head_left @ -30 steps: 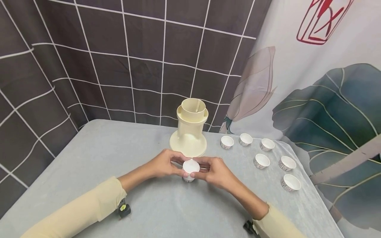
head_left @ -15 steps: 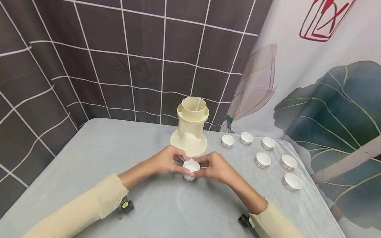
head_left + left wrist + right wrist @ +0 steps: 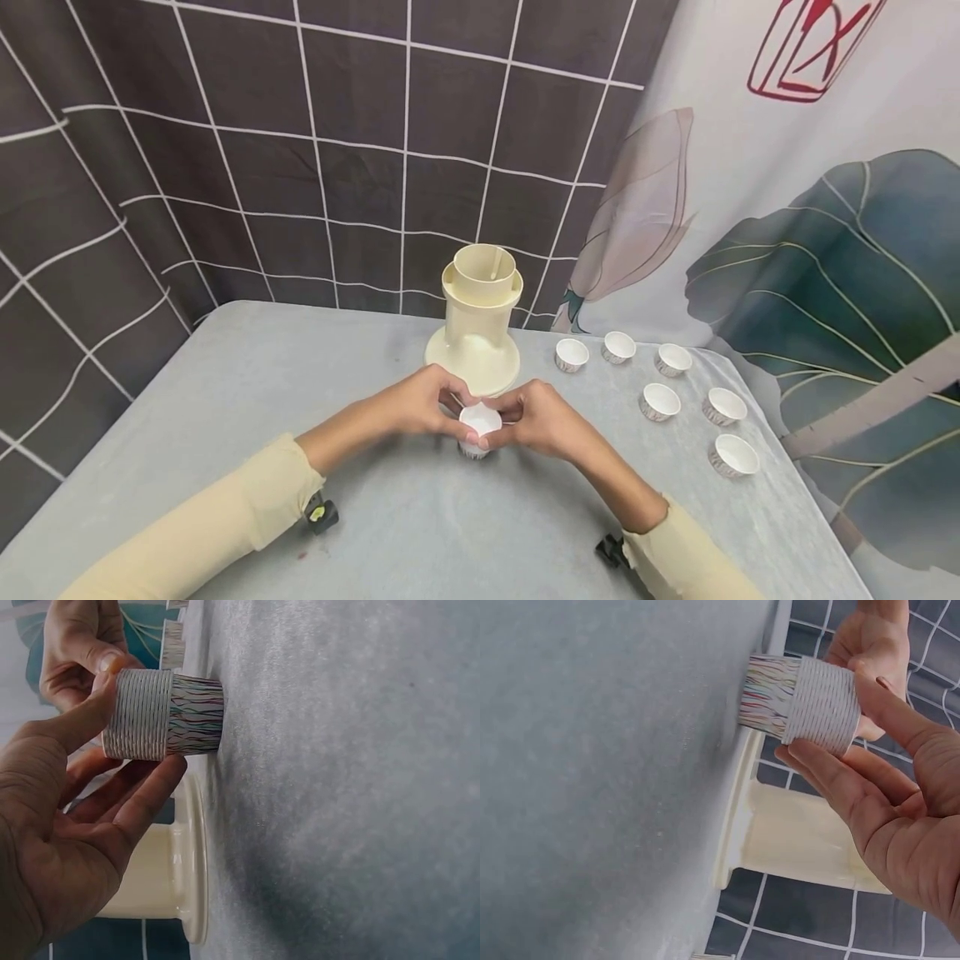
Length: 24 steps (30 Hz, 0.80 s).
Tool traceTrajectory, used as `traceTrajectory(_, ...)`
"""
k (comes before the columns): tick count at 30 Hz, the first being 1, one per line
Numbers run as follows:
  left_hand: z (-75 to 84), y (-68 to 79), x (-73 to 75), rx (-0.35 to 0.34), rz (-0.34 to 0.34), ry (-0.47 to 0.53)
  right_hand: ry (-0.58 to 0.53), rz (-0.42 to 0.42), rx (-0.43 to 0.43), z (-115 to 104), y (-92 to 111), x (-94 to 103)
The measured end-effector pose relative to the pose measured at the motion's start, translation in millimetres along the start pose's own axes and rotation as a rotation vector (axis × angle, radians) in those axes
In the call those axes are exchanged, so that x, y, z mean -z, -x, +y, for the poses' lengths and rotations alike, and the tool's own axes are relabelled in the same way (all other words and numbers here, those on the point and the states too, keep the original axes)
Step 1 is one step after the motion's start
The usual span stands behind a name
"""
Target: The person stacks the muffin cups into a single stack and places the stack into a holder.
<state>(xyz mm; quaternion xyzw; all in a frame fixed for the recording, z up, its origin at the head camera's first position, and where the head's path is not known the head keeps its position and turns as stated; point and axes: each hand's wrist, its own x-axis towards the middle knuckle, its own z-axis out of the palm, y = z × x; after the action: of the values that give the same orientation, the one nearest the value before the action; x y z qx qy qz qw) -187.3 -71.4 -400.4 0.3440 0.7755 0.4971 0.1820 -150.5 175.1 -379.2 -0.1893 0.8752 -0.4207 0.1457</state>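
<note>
A nested stack of white paper baking cups point(image 3: 480, 419) stands at the middle of the table, in front of the cream plastic stand. The wrist views show many ribbed rims packed together, and thin coloured wavy lines on the lowest cup's side point(image 3: 196, 716). My left hand point(image 3: 429, 403) holds the stack from the left, thumb at the near side of the top rim, fingers behind. From the right, my right hand point(image 3: 543, 421) pinches it the same way, its thumb close to the left thumb. In the right wrist view, the right hand's fingers point(image 3: 832, 769) lie along the rims.
Just behind the hands rises a cream plastic stand point(image 3: 480, 329) with a round base and an open tube on top. Several single baking cups point(image 3: 660, 402) sit spread over the right side of the grey cloth-covered table point(image 3: 300, 350). A dark gridded curtain point(image 3: 360, 183) hangs behind.
Both hands stay on the stack of baking cups. The right wrist and sleeve have shifted slightly left and up, and the hands have risen a little at the knuckles.
</note>
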Motion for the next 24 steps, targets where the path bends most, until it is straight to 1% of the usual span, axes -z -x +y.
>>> traceTrajectory(7, 0.8, -0.3, 0.3, -0.001, -0.016, 0.009, -0.054, -0.021, 0.009, 4, 0, 0.5)
traceTrajectory(12, -0.8, 1.5, 1.0, 0.055, 0.009, 0.057, -0.086, -0.022, 0.024, 7, -1, 0.2)
traceTrajectory(15, -1.0, 1.9, 1.4, 0.07, 0.019, 0.061, -0.1, -0.02, 0.049, 8, 1, -1.3)
traceTrajectory(21, -0.4, 1.6, 0.0, 0.059, 0.018, 0.045, -0.123, -0.006, 0.092, 12, 5, -5.6)
traceTrajectory(24, 0.1, 2.3, -1.9, 0.063, 0.027, 0.043, -0.093, 0.023, 0.106, 14, 7, -6.7)
